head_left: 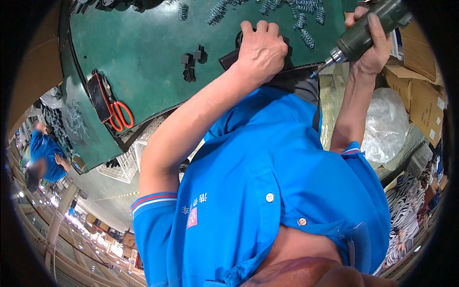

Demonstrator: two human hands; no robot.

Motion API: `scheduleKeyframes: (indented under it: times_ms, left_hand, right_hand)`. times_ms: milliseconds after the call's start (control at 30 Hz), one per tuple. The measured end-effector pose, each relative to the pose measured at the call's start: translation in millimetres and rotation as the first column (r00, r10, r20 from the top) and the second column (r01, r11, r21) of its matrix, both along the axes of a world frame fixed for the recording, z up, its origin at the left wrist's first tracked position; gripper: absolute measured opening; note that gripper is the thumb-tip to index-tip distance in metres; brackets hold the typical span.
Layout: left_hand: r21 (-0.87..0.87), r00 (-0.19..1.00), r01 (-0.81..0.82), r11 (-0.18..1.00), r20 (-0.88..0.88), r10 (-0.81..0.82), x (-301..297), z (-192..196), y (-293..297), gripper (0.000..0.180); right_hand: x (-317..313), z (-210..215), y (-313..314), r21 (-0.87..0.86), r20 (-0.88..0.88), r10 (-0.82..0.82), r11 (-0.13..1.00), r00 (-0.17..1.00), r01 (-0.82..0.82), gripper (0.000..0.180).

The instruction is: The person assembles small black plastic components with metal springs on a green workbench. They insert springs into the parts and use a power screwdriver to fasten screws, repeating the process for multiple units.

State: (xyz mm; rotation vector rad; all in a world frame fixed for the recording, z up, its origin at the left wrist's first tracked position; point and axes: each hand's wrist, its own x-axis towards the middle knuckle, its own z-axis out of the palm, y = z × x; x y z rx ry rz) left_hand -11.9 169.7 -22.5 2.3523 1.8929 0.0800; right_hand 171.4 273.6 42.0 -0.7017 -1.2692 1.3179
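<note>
My left hand [262, 51] is closed over a black plastic part [230, 59] at the table's near edge; its fingers and palm cover most of it. Held up at the right, a dark green power screwdriver [363, 34] is gripped by my right hand [375, 50]. Its silver chuck [338, 55] and thin bit [321, 68] point down and left, apart from the black part. Small black plastic pieces [189, 61] lie on the green table [143, 62] to the left of my left hand. Metal coil springs [306, 39] are spread along the far side.
At the left of the table lie orange-handled scissors [120, 115] beside a dark phone-shaped object [98, 98]. More black parts [119, 4] sit at the far left. Cardboard boxes [425, 107] and a clear plastic bag [386, 125] stand at the right. Another person [45, 158] works at far left.
</note>
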Motion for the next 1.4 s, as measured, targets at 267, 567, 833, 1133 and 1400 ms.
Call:
scheduleKeyframes:
  times_ms: [267,567,833,1133,1400]
  left_hand:
    - [0.094,0.972,-0.063,0.994,0.233,0.039,-11.7,-15.1,-4.2,0.026]
    - [0.088,0.975,-0.069,0.994,0.218,0.048,-10.8,-14.5,-4.4,0.026]
    - [0.074,0.975,-0.081,0.994,0.211,0.064,-9.7,-14.0,-4.1,0.025]
    - [0.084,0.976,-0.083,0.993,0.209,0.064,-9.7,-13.5,-3.2,0.024]
    - [0.114,0.974,-0.087,0.990,0.219,0.060,-6.7,-18.9,-2.6,0.018]
  right_hand:
    - [-62.1,14.9,-9.1,0.189,-0.106,-0.100,0.975,0.989,0.118,0.022]
    - [-71.7,6.1,-15.7,0.091,-0.066,-0.168,0.981,0.984,0.174,0.017]
    - [-80.2,11.2,-21.1,0.131,-0.096,-0.181,0.973,0.979,0.193,0.014]
    - [-80.5,-2.1,-26.7,0.102,-0.016,-0.166,0.981,0.986,0.167,0.032]
    - [-77.2,-15.0,-36.1,-0.132,-0.008,0.047,0.990,0.999,-0.048,0.052]
